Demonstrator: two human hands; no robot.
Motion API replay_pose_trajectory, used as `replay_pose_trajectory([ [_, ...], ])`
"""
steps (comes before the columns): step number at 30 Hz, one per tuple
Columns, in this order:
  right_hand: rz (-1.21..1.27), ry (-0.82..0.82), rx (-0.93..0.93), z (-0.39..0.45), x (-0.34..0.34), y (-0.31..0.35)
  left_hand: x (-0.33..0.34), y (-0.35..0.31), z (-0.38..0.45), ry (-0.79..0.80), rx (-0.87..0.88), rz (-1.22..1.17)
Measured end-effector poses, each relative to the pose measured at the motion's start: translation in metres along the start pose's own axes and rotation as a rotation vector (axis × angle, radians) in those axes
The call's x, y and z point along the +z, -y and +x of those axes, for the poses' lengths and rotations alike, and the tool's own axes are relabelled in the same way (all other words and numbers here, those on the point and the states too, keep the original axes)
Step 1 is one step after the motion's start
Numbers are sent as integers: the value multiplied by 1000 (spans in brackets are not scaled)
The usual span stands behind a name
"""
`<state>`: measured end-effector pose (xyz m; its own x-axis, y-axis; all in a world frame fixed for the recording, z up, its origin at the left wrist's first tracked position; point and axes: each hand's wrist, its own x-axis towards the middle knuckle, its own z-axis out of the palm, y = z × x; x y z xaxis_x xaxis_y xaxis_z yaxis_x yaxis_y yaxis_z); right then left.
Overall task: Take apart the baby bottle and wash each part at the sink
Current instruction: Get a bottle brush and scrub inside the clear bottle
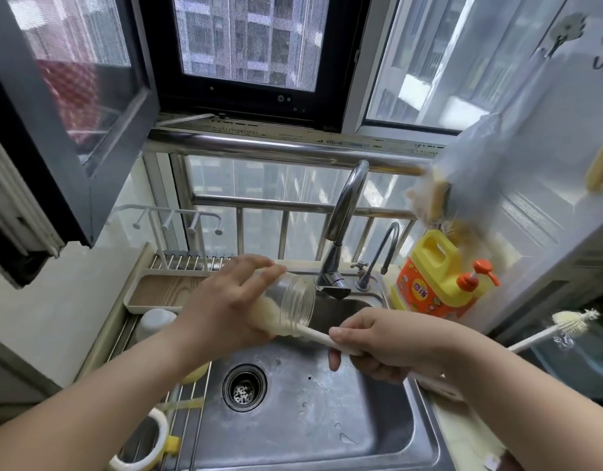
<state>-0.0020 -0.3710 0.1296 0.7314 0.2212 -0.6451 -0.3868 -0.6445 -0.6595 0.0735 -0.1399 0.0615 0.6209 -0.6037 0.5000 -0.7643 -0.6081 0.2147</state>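
My left hand [225, 300] grips the clear bottle body [295, 302] above the steel sink [310, 419], its threaded mouth facing right. My right hand [378, 345] holds the cream handle of a bottle brush [315, 336]. The brush's bristle head is inside the bottle, showing pale through the clear wall. A white cap-like part [154, 322] stands on the rack at the left of the sink. A cream ring with a yellow tab [150, 443] lies at the lower left.
The chrome tap [344, 215] arches over the sink's back, with a smaller tap [381, 253] beside it. A yellow detergent bottle with an orange pump [439, 277] stands at the right. A second brush [572, 322] lies at the far right. The drain [244, 387] is open.
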Motion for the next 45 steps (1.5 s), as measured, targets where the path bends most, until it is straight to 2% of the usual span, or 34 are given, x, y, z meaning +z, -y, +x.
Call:
replay_pose_trajectory([
  [3,-645,-405,-109,7,0,2,3,1,-2,16,-84,-9],
  [5,-1076,-786,-280,9,-5,-3,2,1,-2,18,-176,-64],
  [6,-1199,-912,-377,8,-8,-8,0,1,0,23,-200,-86],
  [8,-1249,-1019,-466,5,-10,-13,-5,1,3,35,-186,-93],
  [10,-1186,-934,-353,7,-9,-14,-7,4,6,27,-122,-34],
  [11,-1094,-821,-248,7,-5,-12,-7,5,7,25,-88,-4],
  [14,-553,-353,-100,3,3,-12,-6,9,6,30,-6,49],
  [16,-157,-159,-59,-4,3,-10,-7,11,4,8,10,29],
  [18,55,-42,-24,-10,2,-9,-8,9,4,-20,19,4],
  [19,27,-37,-23,-10,1,-9,-8,8,4,-19,24,0],
  [21,-291,-179,-48,-8,-2,-8,-6,8,3,3,20,9],
  [23,-708,-432,-127,-6,-5,-6,-6,8,2,27,-24,3],
  [25,-1082,-796,-275,-3,-12,-8,-8,6,3,33,-81,-29],
  [26,-1195,-920,-364,-2,-14,-10,-9,4,4,39,-112,-56],
  [28,-1237,-1039,-458,-5,-14,-6,-14,3,6,53,-127,-79],
  [30,-1199,-987,-404,-1,-10,-4,-18,3,8,52,-71,-16],
  [33,-876,-574,-195,3,-1,-8,-13,7,5,40,-14,57],
  [35,-682,-372,-145,-1,1,-5,-7,8,-1,42,-3,70],
  [37,-541,-274,-117,-7,0,0,-1,8,-6,11,-3,78],
  [41,-42,-139,-79,-3,0,5,6,-1,-7,-51,-60,83],
  [45,155,-62,-65,5,4,-1,12,-15,-14,30,-93,-13],
])
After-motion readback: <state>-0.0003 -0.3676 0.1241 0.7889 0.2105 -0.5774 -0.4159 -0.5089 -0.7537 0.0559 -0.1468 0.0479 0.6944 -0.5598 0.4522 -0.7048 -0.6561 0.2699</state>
